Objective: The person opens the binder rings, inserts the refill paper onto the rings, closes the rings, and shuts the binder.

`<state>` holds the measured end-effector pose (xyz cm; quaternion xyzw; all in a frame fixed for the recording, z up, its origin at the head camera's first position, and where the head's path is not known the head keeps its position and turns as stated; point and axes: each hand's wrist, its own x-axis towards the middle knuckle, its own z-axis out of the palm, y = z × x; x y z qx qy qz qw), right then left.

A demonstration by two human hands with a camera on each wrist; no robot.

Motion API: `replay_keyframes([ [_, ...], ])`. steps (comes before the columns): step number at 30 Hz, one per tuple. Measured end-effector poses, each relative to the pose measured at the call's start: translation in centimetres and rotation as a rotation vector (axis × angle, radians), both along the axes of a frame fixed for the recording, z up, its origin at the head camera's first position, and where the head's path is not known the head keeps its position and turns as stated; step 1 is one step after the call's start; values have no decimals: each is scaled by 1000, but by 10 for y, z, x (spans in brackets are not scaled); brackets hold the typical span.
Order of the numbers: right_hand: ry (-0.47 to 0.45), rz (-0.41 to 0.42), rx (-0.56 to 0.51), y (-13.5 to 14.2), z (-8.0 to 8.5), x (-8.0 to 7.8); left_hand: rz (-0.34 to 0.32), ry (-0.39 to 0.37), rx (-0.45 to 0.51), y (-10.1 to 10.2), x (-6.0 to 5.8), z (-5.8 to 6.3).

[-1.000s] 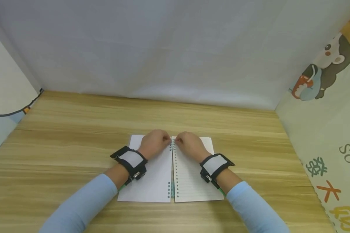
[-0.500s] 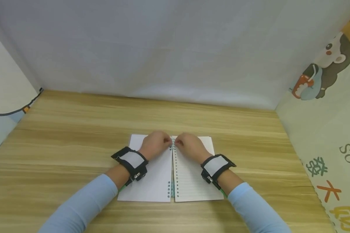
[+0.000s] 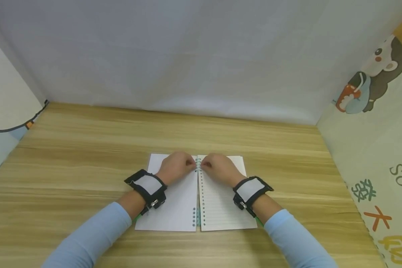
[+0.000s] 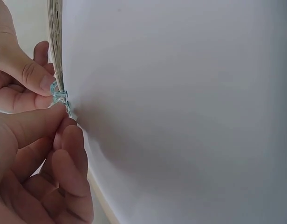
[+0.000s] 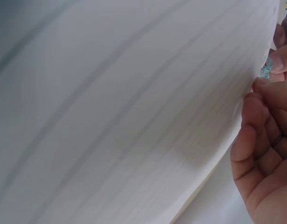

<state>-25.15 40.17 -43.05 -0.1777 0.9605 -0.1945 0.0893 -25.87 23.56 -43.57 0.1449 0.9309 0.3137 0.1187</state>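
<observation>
A loose-leaf notebook lies spread flat on the table, with a plain white page on the left and a lined, hole-punched page on the right. Clear teal binder rings run along the middle. At the far end of this spine, my left hand pinches the rings between thumb and forefinger. Opposite it, my right hand pinches the same rings from the right, its fingertips close to the left ones. Fingertips partly hide the rings, so whether they are parted cannot be told.
The wood-grain table extends around the notebook. A pale curtain hangs behind it, and a printed cloth covers the right side. Black straps with small cameras sit on both wrists.
My left hand has shifted slightly left, and the gap between the two hands' fingertips is a little wider, showing more of the top rings. The notebook stays in place.
</observation>
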Motion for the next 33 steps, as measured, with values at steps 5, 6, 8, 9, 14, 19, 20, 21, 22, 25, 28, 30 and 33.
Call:
replay_keyframes([
  [5, -8, 8, 12, -2, 1, 1, 0, -4, -1, 1, 1, -2],
  [6, -8, 8, 14, -2, 1, 1, 2, -8, 0, 1, 1, -3],
  [8, -1, 9, 19, -2, 1, 1, 2, -10, 3, 1, 2, -3],
  [9, 2, 10, 22, -2, 0, 1, 3, -10, 4, 1, 2, -3],
  [14, -4, -3, 41, 0, -2, 2, 9, -27, 16, 0, 3, -3],
  [19, -22, -10, 52, 1, 0, 4, -4, -38, 30, -5, 3, -4],
  [20, -24, -6, 53, 1, 0, 5, -6, -39, 29, -5, 3, -4],
  [21, -27, -3, 55, 1, 1, 5, -9, -42, 27, -5, 3, -4],
  [22, -27, -1, 56, 1, 0, 5, -10, -48, 24, -4, 2, -4],
  [25, -32, 5, 58, 0, 0, 6, -8, -63, 15, -3, 3, -5],
  [28, -29, 13, 65, 0, 0, 6, -14, -67, 4, -2, 3, -4],
  [30, -21, 21, 69, -1, 0, 6, -20, -65, 0, -1, 3, -4],
  [33, -11, 31, 69, -1, 2, 6, -27, -59, -2, -1, 2, -3],
])
